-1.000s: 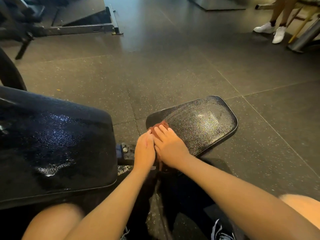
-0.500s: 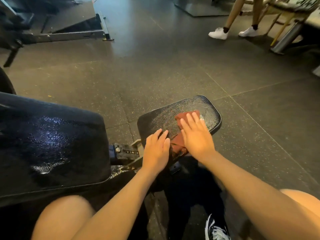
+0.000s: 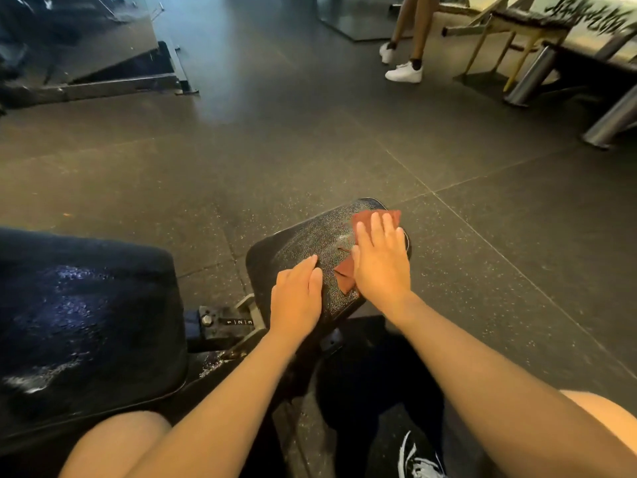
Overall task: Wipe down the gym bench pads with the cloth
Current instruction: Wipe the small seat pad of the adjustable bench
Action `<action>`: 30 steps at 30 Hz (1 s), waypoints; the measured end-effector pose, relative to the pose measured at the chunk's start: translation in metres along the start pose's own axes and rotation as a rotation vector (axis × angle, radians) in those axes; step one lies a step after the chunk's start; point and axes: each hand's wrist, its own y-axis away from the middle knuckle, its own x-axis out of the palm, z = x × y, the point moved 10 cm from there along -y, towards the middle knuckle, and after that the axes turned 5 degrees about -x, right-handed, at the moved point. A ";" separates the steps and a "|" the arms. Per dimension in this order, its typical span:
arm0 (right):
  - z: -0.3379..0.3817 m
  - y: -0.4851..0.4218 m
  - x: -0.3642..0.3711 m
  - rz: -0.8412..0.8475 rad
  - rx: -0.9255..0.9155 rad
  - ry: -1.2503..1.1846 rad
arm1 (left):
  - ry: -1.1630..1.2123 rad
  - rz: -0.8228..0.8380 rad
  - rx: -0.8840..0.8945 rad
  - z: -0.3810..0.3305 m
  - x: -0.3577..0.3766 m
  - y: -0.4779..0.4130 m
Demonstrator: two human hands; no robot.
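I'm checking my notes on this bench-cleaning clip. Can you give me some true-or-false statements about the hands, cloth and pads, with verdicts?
1. The right hand presses flat on the cloth. True.
2. The cloth is blue. False: it is reddish-brown.
3. The left hand rests on the small pad. True.
4. The cloth lies on the large pad. False: it lies on the small pad.

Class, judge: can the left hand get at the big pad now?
Probably yes: the left hand rests flat on the small pad, holding nothing, and only a bracket lies between it and the big pad.
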 end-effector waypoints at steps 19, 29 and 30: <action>0.058 0.013 0.010 0.112 -0.396 0.017 | 0.050 -0.055 0.069 -0.004 -0.006 0.006; 0.104 0.035 0.051 0.232 -0.371 -0.066 | 0.207 -0.089 0.032 0.027 -0.017 0.026; 0.110 0.039 0.055 0.270 -0.420 -0.076 | 0.202 -0.095 0.024 0.035 -0.017 0.026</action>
